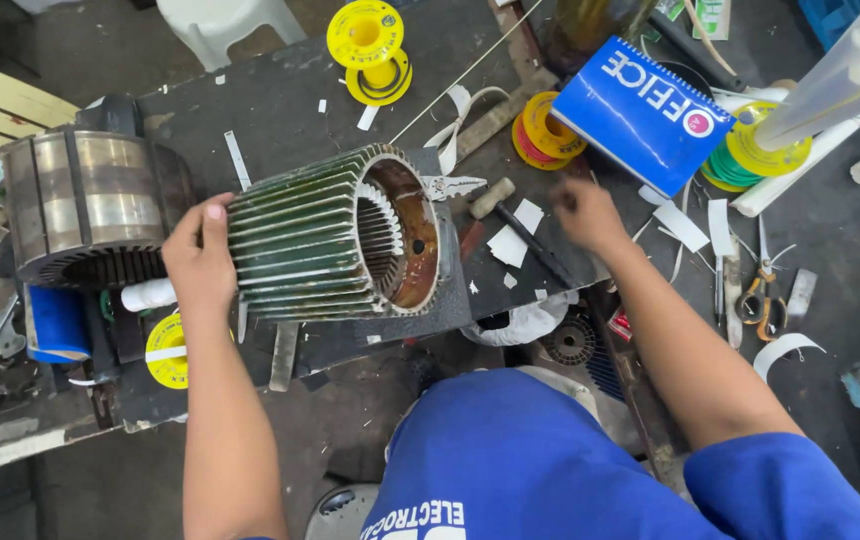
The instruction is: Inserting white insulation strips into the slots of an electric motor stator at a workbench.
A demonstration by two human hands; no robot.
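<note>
A finned green motor housing (335, 240) lies on its side on the dark workbench (280, 110), its open end with the slotted stator core facing right. My left hand (200, 258) rests flat against its closed left end. My right hand (585, 212) is blurred, fingers curled, hovering over the bench to the right of a hammer (510, 215) and white paper scraps (510, 240). I cannot make out anything in it. Small pliers (455, 185) lie just beyond the housing's open rim.
A second metal stator (90, 205) stands at the left. Yellow wire spools (370, 50), a blue spiral notebook (642, 115), a green wire spool (750, 160), scissors (762, 295) and white tubes (830, 85) crowd the back and right. A white chair (225, 22) is behind the bench.
</note>
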